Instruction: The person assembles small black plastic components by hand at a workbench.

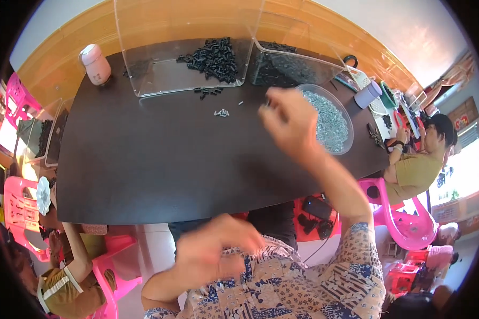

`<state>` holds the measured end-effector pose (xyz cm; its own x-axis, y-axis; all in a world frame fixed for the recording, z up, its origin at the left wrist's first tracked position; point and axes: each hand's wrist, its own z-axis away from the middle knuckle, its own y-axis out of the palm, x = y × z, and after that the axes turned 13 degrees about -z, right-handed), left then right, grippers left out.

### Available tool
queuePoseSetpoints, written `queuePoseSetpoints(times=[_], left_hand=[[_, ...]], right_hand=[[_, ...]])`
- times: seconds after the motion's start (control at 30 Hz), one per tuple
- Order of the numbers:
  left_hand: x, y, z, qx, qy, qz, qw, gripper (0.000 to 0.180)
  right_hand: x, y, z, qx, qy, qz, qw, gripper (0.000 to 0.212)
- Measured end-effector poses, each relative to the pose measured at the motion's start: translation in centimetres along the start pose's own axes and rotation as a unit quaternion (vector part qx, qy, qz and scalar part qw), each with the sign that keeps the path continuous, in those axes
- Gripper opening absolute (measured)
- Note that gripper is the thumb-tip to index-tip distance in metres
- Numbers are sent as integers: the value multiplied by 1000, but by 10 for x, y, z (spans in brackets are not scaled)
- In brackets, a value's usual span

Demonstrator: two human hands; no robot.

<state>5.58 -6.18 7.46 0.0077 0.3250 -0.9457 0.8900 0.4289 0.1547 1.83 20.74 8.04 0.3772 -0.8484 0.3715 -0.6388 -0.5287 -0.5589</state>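
Note:
My right hand (291, 119) is over the table just left of a round clear tub (351, 139) filled with small silvery pieces (329, 119). Its thumb and forefinger are curled together, with a tiny dark bit at the tips that I cannot make out. Motion smears my left hand (213, 247), which is close to my body below the table's front edge; its fingers do not show clearly. A little heap of small silvery pieces (221, 113) lies mid-table, with a single piece (240, 103) to its right. Several small black parts (207, 92) lie beyond them.
A clear plastic bin (189, 89) on its side holds black parts (213, 59); a second bin (308, 53) stands right of it. The dark table (143, 159) carries a pink bottle (95, 65), a purple cup (368, 94) and pliers (374, 134). People (418, 167) sit at both sides.

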Motion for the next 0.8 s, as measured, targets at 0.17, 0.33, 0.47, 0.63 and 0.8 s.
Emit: queuePoseSetpoints(times=[0.17, 0.33, 0.47, 0.63, 0.8], left_hand=[[-35, 23, -16, 166, 160, 264, 936, 22], [-28, 21, -20, 215, 161, 311, 912, 31], [-16, 15, -21, 204, 202, 289, 913, 35], [-26, 4, -17, 152, 193, 226, 943, 48], [-20, 3, -14, 162, 213, 258, 928, 54]], right_hand=[[-94, -36, -73, -97, -34, 180, 978, 18], [-161, -43, -112, 11, 107, 326, 939, 18], [-180, -38, -113, 59, 177, 335, 924, 20], [-144, -18, -98, -103, -119, 313, 937, 9], [-91, 31, -34, 81, -145, 71, 983, 22]])
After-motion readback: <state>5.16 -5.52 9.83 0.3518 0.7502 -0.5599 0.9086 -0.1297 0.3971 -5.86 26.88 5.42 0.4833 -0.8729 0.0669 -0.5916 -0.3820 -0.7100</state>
